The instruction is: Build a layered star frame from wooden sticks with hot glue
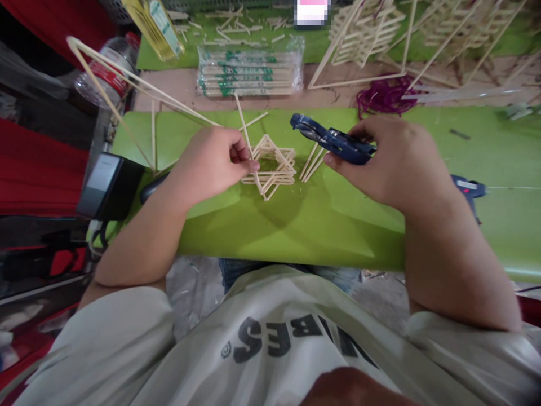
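Note:
My left hand (213, 160) is closed in a pinch on a thin bamboo stick (244, 131) that rises from a small stacked stick frame (273, 168) on the green board (296, 225). My right hand (393, 160) grips blue cutting pliers (332, 139), whose jaws point left above the frame. A few loose short sticks (313, 163) lie just right of the frame, under the pliers.
A blue glue gun (469, 189) lies right of my right arm. A packet of sticks (250, 72), purple cord (380, 96), larger stick frames (367, 34), a plastic bottle (107, 76) and an oil bottle (156, 28) lie beyond. A black device (107, 186) sits at left.

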The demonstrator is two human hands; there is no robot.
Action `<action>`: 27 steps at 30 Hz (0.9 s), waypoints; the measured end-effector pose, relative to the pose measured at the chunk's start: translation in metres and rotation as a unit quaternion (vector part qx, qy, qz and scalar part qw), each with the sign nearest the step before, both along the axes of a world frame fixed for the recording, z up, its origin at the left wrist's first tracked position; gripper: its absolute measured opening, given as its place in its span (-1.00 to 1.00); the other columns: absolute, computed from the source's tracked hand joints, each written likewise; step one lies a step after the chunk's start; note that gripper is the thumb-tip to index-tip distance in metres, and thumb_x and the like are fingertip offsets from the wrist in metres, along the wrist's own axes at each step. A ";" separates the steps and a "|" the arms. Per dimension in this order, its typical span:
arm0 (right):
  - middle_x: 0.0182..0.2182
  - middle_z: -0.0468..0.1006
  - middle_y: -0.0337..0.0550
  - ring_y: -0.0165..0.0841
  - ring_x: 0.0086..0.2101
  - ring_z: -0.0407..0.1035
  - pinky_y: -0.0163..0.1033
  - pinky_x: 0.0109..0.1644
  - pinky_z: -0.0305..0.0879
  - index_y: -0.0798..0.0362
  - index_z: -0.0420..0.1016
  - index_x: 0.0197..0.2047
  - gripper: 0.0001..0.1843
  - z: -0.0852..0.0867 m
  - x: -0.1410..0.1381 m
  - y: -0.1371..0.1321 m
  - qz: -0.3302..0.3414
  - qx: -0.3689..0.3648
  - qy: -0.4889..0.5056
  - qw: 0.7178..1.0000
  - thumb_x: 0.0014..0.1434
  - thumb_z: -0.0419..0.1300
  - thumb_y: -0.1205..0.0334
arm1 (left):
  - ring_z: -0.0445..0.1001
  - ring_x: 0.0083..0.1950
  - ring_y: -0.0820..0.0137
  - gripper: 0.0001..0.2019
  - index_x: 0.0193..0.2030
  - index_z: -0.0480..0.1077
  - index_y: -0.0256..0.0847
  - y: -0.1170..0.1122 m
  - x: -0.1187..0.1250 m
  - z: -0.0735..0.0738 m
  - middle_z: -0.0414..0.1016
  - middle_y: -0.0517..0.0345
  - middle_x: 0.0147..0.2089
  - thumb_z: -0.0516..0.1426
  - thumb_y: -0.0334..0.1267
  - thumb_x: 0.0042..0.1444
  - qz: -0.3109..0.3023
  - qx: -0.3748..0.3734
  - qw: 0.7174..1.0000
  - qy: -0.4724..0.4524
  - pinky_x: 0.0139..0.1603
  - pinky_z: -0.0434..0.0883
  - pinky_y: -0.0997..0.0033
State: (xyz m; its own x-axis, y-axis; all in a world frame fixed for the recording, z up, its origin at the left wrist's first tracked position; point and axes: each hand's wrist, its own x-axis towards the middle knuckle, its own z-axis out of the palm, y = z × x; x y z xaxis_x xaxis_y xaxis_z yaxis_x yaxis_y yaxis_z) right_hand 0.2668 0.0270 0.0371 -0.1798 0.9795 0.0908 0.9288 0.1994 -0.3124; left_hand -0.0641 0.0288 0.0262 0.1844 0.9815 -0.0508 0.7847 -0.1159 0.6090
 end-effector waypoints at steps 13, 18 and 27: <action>0.05 0.83 0.20 0.24 0.08 0.71 0.19 0.15 0.57 0.05 0.77 0.14 -0.46 -0.003 0.001 0.001 0.005 -0.008 -0.001 1.000 0.26 0.43 -0.15 | 0.45 -0.47 0.33 -0.72 -0.38 0.70 -0.09 0.002 -0.004 -0.001 0.63 0.15 -0.48 0.49 0.03 0.19 -0.021 -0.037 0.999 0.012 -0.33 0.33 0.22; 0.05 0.83 0.19 0.20 0.06 0.70 0.18 0.15 0.58 0.02 0.76 0.14 -0.45 -0.008 0.004 0.002 0.008 -0.001 -0.007 1.000 0.27 0.42 -0.18 | 0.48 -0.46 0.33 -0.73 -0.42 0.71 -0.10 0.003 -0.002 -0.005 0.62 0.13 -0.50 0.48 0.01 0.16 -0.022 -0.040 0.999 -0.007 -0.36 0.33 0.25; 0.03 0.83 0.18 0.15 0.02 0.69 0.15 0.12 0.59 0.01 0.76 0.11 -0.48 -0.010 -0.001 0.003 0.009 -0.008 -0.010 1.000 0.23 0.43 -0.16 | 0.47 -0.43 0.32 -0.79 -0.41 0.64 -0.14 0.002 0.002 -0.012 0.50 0.17 -0.54 0.46 -0.12 0.13 -0.003 -0.005 0.999 -0.042 -0.33 0.45 0.24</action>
